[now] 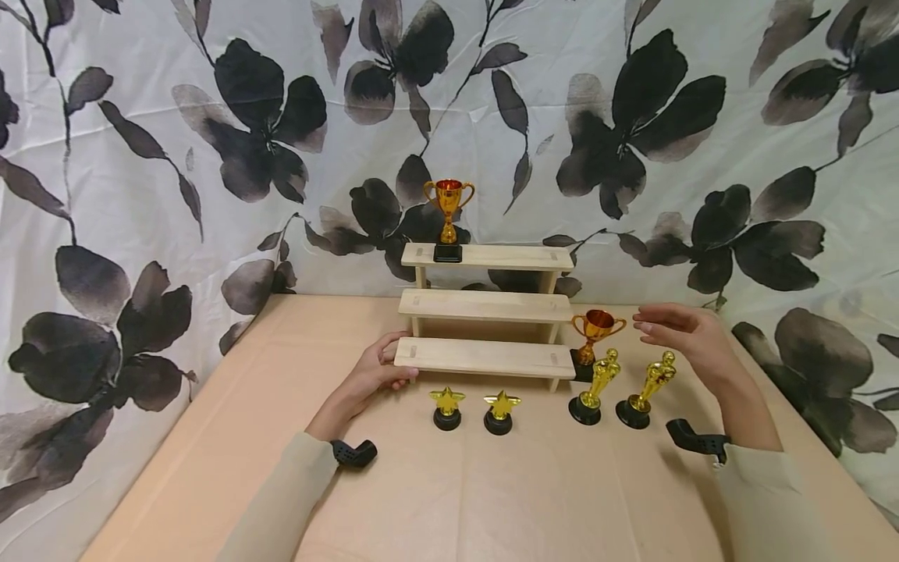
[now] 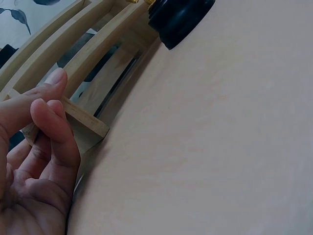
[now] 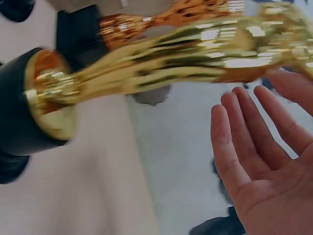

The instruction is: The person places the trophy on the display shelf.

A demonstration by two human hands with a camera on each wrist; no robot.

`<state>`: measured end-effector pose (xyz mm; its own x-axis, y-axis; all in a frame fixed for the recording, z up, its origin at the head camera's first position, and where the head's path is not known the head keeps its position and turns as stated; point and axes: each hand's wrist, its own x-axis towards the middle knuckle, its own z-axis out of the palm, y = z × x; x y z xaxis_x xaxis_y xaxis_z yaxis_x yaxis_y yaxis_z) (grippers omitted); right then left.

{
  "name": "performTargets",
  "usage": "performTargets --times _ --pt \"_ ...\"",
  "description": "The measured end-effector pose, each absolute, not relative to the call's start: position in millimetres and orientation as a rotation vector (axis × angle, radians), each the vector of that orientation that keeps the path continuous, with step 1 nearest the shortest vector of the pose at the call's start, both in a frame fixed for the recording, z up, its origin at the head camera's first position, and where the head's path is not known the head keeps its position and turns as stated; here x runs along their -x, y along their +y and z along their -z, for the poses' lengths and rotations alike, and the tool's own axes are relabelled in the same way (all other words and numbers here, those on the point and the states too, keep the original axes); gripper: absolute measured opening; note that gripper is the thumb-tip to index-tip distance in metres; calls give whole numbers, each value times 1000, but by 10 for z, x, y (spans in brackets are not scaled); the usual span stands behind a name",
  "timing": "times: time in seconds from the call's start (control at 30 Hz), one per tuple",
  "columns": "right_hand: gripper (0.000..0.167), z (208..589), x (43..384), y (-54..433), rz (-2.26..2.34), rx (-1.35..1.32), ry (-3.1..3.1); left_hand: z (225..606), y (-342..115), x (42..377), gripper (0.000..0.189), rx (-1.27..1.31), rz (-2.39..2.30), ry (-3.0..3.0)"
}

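A three-tier wooden display stand (image 1: 485, 357) stands at the back of the table. My left hand (image 1: 372, 371) grips the left end of its lowest step; in the left wrist view the thumb lies over the wood (image 2: 88, 117) with fingers curled below. My right hand (image 1: 688, 343) is held beside an orange-gold trophy cup (image 1: 597, 324), apart from it, fingers extended. That cup stands on the table at the stand's right end, partly hidden by a gold figurine trophy (image 1: 600, 382). A second figurine trophy (image 1: 649, 390) stands nearest below my right hand.
Another trophy cup (image 1: 449, 207) stands on the top step, near its left end. Two small star trophies (image 1: 446, 407) stand on the table (image 1: 449, 499) in front of the stand. Behind everything hangs a flower-patterned cloth (image 1: 492, 140).
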<state>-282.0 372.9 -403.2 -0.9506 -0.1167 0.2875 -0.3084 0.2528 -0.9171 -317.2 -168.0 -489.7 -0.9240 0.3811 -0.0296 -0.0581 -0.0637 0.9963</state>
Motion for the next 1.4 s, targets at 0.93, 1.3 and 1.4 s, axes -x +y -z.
performTargets --times 0.93,1.3,1.4 --pt "49 4363 2987 3430 -1750 -299 -2793 4882 -1678 3175 88 -347 -2069 1900" --pt "48 4404 3024 3356 -1734 -313 -2824 4883 -1680 3177 88 -351 -2065 1901" --pt "51 4410 3036 3355 -1804 -353 -2786 4884 -1677 3178 86 -353 -2063 1901"
